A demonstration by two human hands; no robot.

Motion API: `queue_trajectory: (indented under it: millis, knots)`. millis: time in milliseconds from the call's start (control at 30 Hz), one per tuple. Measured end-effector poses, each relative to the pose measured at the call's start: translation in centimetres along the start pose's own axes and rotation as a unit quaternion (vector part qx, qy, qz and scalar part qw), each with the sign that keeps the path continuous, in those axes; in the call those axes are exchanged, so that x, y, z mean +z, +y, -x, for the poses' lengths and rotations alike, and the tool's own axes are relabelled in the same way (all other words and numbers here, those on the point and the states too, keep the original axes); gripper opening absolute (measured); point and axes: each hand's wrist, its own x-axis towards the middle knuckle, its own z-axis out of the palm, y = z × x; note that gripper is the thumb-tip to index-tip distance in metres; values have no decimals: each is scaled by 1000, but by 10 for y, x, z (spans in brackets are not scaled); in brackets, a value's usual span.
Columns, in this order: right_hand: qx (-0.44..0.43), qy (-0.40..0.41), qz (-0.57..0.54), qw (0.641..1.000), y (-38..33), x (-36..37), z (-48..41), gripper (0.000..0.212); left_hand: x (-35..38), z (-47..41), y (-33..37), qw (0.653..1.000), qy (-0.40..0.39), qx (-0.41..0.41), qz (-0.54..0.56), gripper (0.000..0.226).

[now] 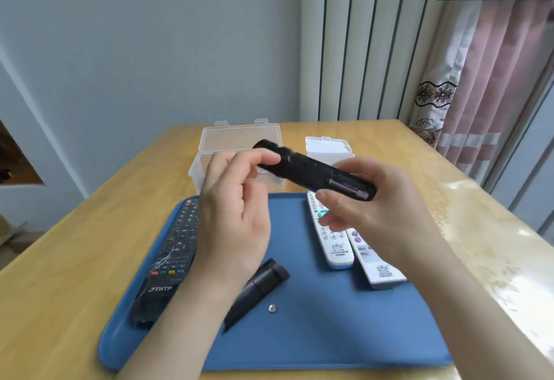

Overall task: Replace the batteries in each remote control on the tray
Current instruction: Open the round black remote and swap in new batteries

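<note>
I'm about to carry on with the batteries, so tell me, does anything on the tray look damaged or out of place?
Yes. The black TNTF remote on the tray shows white scratch-like marks above its coloured buttons. A small silver round piece lies loose beside the detached battery cover.

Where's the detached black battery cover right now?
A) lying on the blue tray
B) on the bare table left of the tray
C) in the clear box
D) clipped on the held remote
A: the battery cover lies on the blue tray beside a small silver button-like piece, while the held black remote shows its open compartment with a battery inside.
</note>
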Motion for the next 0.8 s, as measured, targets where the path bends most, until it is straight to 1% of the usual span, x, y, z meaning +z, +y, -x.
queue_trajectory:
  millis: [33,67,100,133,167,200,233,267,300,367,400,500,600,700,800]
  knots:
    - [-8,-3,22,1000,-3,-3,1,14,0,1,-2,996,-14,37,-75,36]
    - [-12,1,14,1000,-4,-5,1,11,0,3,-3,988,-43,68,-135,38]
    - [-15,13,-10,1000,-5,-4,2,12,2,5,-4,980,-85,82,-163,41]
    - [-18,30,-34,999,-4,-2,1,20,3,7,-5,976,-137,71,-151,43]
    - [-18,46,-54,997,-1,0,2,30,7,9,-3,976,-188,39,-100,41]
    - [-15,53,-72,996,3,3,1,35,10,13,-1,974,-224,1,-32,33]
    - [-7,51,-89,995,7,8,0,35,14,16,2,972,-234,-29,12,23]
    - [7,45,-106,993,11,11,1,33,17,19,5,976,-215,-34,19,15]
    - [26,33,-122,992,14,14,0,29,19,22,7,984,-176,-20,7,12]
    - [55,6,-151,987,17,18,2,20,20,24,10,994,-101,25,-30,17]
    - [59,-6,-156,986,16,19,4,18,19,23,11,995,-81,44,-36,18]
    - [66,-27,-170,983,14,25,8,19,18,21,10,994,-76,70,-43,19]
    - [74,-35,-180,980,15,30,9,24,17,20,5,990,-74,100,-74,25]
    - [58,-40,-187,980,16,36,10,30,16,19,2,986,-63,117,-103,29]
    - [44,-28,-179,983,19,38,9,33,16,18,3,982,-50,136,-125,33]
